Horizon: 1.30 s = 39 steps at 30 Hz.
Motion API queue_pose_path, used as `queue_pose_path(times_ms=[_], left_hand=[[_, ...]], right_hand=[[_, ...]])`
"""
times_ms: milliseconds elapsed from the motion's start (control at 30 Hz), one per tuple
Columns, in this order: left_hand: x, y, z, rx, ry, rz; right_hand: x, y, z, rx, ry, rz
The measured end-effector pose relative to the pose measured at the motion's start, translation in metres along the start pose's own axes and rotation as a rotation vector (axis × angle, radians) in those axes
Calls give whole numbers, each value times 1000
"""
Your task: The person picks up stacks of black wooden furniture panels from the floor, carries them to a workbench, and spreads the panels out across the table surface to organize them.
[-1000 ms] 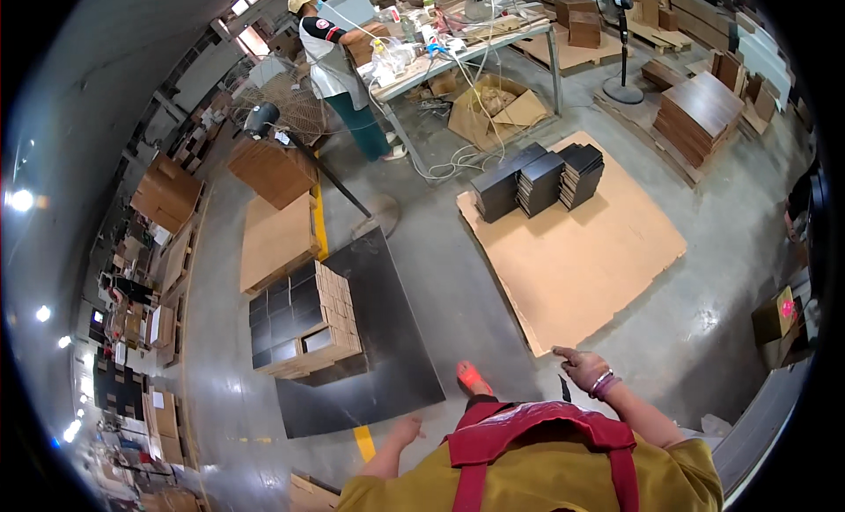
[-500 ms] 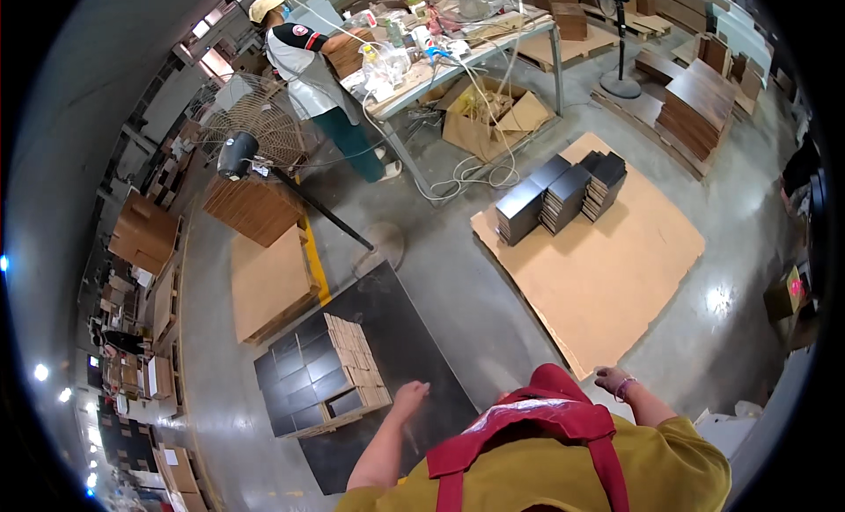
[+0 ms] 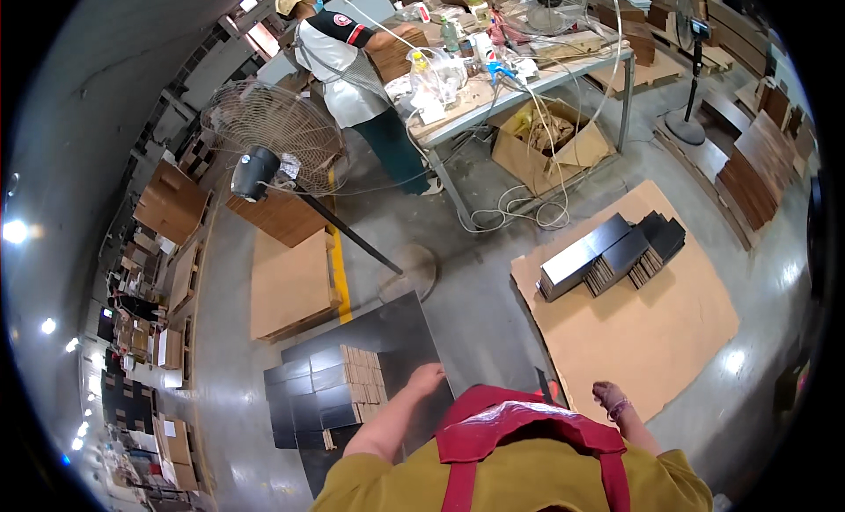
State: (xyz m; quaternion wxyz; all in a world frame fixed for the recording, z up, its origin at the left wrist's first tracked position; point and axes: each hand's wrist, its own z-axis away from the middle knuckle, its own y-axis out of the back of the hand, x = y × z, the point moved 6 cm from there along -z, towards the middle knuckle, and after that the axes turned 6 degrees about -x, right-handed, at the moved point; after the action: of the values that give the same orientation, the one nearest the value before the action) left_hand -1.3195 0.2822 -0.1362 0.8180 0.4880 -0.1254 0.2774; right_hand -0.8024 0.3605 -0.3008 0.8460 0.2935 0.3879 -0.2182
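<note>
1. The black panels stand as three stacks (image 3: 613,258) on the far half of the tan sheet (image 3: 651,345), set side by side; more lie in a strapped-looking block (image 3: 326,390) left of that sheet, on a black sheet (image 3: 400,323).
2. Both lots are sizeable, so the work looks partway to me; I cannot tell which pile is growing, and neither of your hands carries a panel.
3. Your left hand (image 3: 426,380) is left of the tan sheet, fingers curled in; whether they close on something small, I cannot tell.
4. Your right hand (image 3: 608,394) hangs over the tan sheet's near edge, fingers bent, their grip unclear.
5. Beyond the tan sheet, an open cardboard box (image 3: 519,166) holds crumpled brown paper (image 3: 552,132) and something yellow.
6. Farther beyond the tan sheet, a table (image 3: 475,118) carries a clear plastic bag (image 3: 446,74), contents unclear.
</note>
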Motion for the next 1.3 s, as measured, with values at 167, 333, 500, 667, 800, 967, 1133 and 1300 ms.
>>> queue_pose_path(times_ms=[167,333,500,667,800,967,1133,1300], left_hand=[[10,36,-109,-221,-9,-273],[3,46,-242,-327,44,-193],[105,41,-411,-428,-149,-161],[158,3,-557,-554,-81,221],[215,-53,-609,-738,113,433],[187,-133,-650,-890,114,325],[142,-187,-656,-1020,261,449],[145,-192,-647,-961,328,511]], right_hand=[[-60,57,-39,291,-235,-815],[-21,2,-30,334,-468,-746],[-45,-81,12,602,-758,-1335],[-98,-59,-129,359,-232,-248],[-62,-22,-257,552,-519,-1104],[-34,78,-372,510,-446,-1169],[8,84,-421,510,-399,-1223],[23,72,-449,622,-242,-1163]])
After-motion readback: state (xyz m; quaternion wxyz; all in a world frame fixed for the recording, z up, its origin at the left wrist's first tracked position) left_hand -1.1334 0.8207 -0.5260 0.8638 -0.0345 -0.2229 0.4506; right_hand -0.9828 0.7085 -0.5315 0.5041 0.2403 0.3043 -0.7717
